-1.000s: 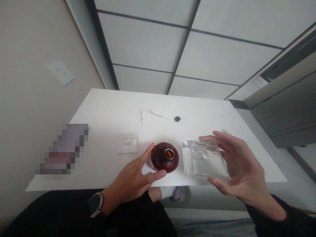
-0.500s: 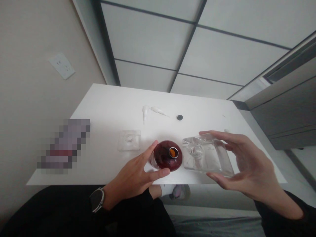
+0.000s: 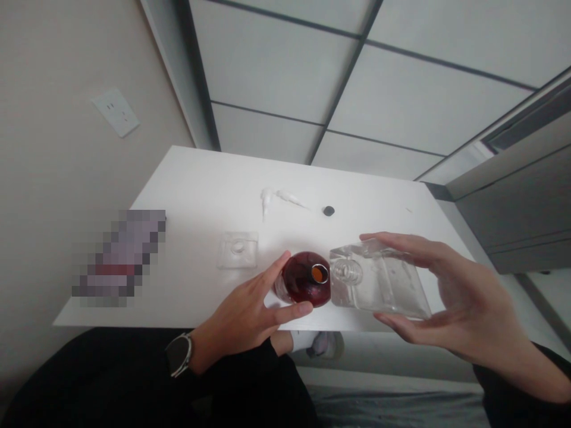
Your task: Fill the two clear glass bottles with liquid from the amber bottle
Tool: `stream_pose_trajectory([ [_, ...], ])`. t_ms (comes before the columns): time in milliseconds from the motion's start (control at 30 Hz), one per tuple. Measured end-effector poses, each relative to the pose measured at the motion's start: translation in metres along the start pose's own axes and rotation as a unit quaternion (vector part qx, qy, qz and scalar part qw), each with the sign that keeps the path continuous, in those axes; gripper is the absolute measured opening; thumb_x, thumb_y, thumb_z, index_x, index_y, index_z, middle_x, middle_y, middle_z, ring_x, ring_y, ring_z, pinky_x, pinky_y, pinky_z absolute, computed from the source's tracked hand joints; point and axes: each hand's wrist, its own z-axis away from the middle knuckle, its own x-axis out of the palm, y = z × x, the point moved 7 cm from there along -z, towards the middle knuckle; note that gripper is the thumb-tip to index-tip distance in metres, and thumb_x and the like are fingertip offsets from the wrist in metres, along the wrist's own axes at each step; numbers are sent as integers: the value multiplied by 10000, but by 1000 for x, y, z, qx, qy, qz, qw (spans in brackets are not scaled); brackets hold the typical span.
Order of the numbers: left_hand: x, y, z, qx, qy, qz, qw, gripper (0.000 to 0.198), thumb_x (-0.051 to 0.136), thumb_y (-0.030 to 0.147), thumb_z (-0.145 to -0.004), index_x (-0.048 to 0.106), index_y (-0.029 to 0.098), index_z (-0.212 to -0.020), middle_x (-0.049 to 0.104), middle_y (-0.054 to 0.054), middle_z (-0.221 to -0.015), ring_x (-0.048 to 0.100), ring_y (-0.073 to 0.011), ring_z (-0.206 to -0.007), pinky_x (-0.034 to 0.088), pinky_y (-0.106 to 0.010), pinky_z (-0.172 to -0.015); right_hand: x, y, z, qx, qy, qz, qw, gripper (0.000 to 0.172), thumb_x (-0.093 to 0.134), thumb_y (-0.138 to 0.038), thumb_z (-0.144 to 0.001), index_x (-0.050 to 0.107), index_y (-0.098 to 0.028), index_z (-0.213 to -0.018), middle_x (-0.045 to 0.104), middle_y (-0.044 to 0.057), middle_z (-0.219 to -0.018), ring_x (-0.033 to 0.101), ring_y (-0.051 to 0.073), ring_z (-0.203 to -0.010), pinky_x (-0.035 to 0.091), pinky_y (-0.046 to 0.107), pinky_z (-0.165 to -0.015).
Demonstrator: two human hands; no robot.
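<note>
My left hand (image 3: 256, 303) is closed round a dark red, rounded bottle (image 3: 301, 282) with an uncapped, silver-rimmed neck, orange inside. The bottle leans a little to the right. In my right hand (image 3: 459, 291) is a clear, square glass bottle (image 3: 383, 282), gripped by its sides between thumb and fingers. It is tipped so that its threaded, uncapped mouth faces left and toward me. The two bottles meet or nearly meet at their sides; I cannot tell whether they touch.
Left of the red bottle, a second clear square bottle (image 3: 238, 249) stands on the white table (image 3: 200, 184). Farther back are white nozzle-like pieces (image 3: 279, 199) and a small dark cap (image 3: 329, 211). A blurred-out flat object (image 3: 122, 255) lies near the left edge.
The red bottle has tilted further to the right in my left hand. The clear bottle in my right hand has turned slightly, so its mouth shows more plainly. The view has shifted a little.
</note>
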Motion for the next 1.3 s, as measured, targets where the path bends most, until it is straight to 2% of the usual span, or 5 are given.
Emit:
stream_pose_trajectory([
  [467,4,-2,3,-8,-11,23,1000,787,692,123,-950,342,435,-1581,-191,-80,-1821,449,-406,-1562,598,-534,-1098,-1,-12,-11,-18,-41,42,998,641,842,-389,-826,603,-326,-1418,793,62,-1286,793,280,-1129,676,350,-930],
  [767,3,0,1,-8,-14,12,1000,1006,700,186,-975,76,512,-1693,-195,-87,-1820,442,-393,-1567,577,-503,-1124,-5,-11,-11,-2,-50,46,998,659,845,-376,-828,598,-352,-1438,774,36,-1335,776,286,-1160,655,388,-993],
  [900,1,0,0,-9,-18,8,1000,1086,728,169,-951,21,529,-1694,-195,-101,-1817,464,-396,-1552,575,-500,-1120,-6,-12,-13,-3,-54,49,997,691,857,-391,-812,597,-375,-1452,777,26,-1327,779,302,-1148,670,405,-958],
  [1100,1,-1,0,-12,-17,18,1000,1050,730,166,-928,94,504,-1692,-199,-107,-1817,464,-403,-1552,568,-516,-1126,-9,-14,-13,11,-61,48,997,692,852,-414,-834,587,-394,-1472,768,23,-1342,777,328,-1145,684,453,-951],
  [1300,-1,0,1,-6,-11,6,1000,932,683,152,-976,158,486,-1671,-171,-120,-1822,484,-387,-1542,583,-484,-1109,-12,-16,-13,15,-74,63,995,672,838,-419,-849,582,-387,-1469,759,17,-1357,773,327,-1155,688,451,-958],
])
